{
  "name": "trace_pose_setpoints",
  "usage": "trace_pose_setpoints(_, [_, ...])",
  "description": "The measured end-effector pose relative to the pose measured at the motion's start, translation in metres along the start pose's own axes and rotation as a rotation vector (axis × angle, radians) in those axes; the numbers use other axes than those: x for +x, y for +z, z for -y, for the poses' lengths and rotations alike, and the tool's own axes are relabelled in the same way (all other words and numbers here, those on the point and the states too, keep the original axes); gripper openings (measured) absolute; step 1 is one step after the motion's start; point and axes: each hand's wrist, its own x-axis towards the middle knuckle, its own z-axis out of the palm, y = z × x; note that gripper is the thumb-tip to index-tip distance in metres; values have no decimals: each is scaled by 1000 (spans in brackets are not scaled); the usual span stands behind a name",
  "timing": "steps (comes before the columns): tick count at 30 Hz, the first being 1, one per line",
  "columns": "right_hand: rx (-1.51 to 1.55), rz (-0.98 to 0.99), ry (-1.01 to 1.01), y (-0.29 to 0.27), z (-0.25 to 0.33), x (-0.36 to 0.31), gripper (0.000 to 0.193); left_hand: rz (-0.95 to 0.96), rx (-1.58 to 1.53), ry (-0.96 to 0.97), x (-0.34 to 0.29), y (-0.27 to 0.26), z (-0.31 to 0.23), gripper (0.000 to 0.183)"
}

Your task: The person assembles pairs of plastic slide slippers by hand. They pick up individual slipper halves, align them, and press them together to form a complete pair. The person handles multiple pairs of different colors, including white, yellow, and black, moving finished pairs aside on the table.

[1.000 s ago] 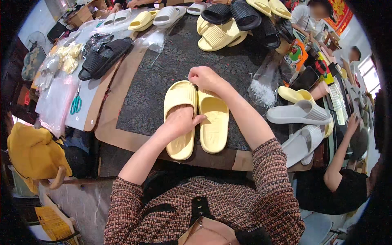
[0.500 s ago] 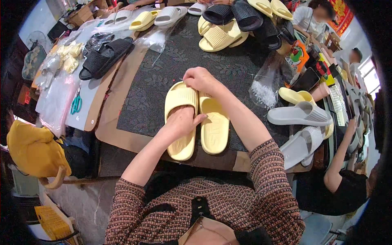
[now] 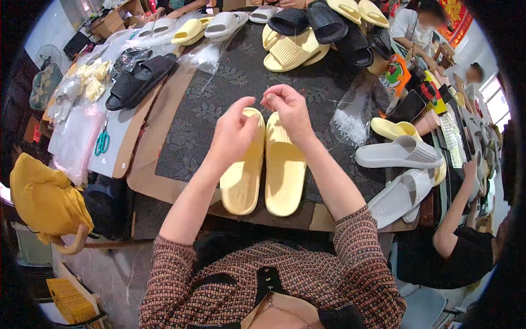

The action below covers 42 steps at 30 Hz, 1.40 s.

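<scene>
A pair of pale yellow slippers lies side by side at the table's near edge, toes pointing away from me. Over the strap of the left slipper [image 3: 241, 186] is my left hand [image 3: 234, 131], thumb apart from the forefinger, its other fingers partly hidden. My right hand [image 3: 289, 114] hovers at the toe end of the right slipper [image 3: 284, 186], finger and thumb pinched together. A thin sliver shows at those fingertips, too small to make out.
Clear plastic bags of small white pieces [image 3: 350, 125] lie right and far left. Grey slippers [image 3: 399, 153] are at right, yellow and black slippers [image 3: 329, 22] at the back. Left are black slippers [image 3: 141, 81] and green-handled scissors [image 3: 102, 142]. Co-workers sit around.
My left hand has come out of the left slipper and moved forward over its strap. My right hand has shifted slightly right, now pinching. The slippers lie closer to parallel.
</scene>
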Motion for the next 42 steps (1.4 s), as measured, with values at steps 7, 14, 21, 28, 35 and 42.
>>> trace_pose_setpoints(7, [11,-112,-59,-8,2,-21,8,66,-242,-335,21,30,2,16])
trace_pose_setpoints(14, [38,-216,-47,-14,-10,-29,8,-13,-384,-398,18,32,11,13])
trace_pose_setpoints(21, [-94,-202,-107,-4,-8,-35,9,-68,-543,-341,18,37,10,9])
trace_pose_setpoints(28, [-261,-178,-179,-2,-2,-38,8,-100,-565,-301,15,38,7,9])
trace_pose_setpoints(35, [-371,-166,-189,-4,-8,-38,9,-156,-512,-241,12,39,10,6])
trace_pose_setpoints(42, [-491,-158,-237,-2,-8,-40,8,-182,-432,-207,9,40,8,5])
